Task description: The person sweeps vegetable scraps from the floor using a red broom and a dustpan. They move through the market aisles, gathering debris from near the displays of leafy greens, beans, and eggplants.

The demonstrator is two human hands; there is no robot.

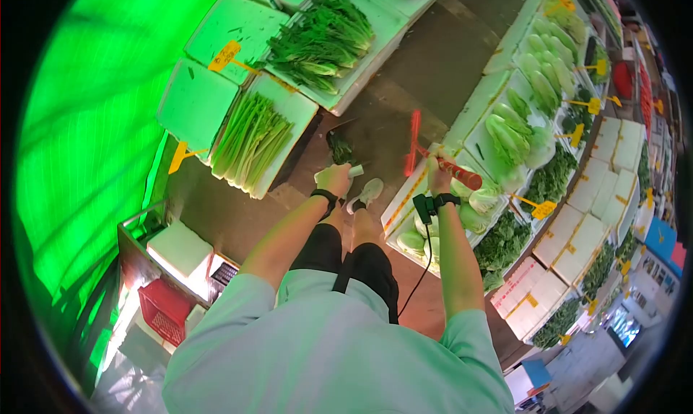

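Observation:
My right hand (pixel 439 176) is closed round the patterned red handle of a red broom (pixel 462 174). The broom's narrow red head (pixel 413 141) lies crosswise low over the floor, beside the vegetable boxes. My left hand (pixel 333 179) is wrapped round a short pale handle (pixel 355 171); what it joins below cannot be made out. Just beyond that hand, dark green leaf scraps (pixel 339 148) show low down near the floor. A white shoe (pixel 372 190) stands between my hands. A small black device (pixel 424 207) with a cable sits on my right wrist.
Celery-like stalks (pixel 253 136) and leafy greens (pixel 325 38) fill white foam boxes ahead left. At right, more boxes hold lettuces (pixel 509 136) and dark greens (pixel 502 248), with yellow price tags (pixel 541 209). A brown floor aisle (pixel 404 75) runs between. Behind left stands a red basket (pixel 162 311).

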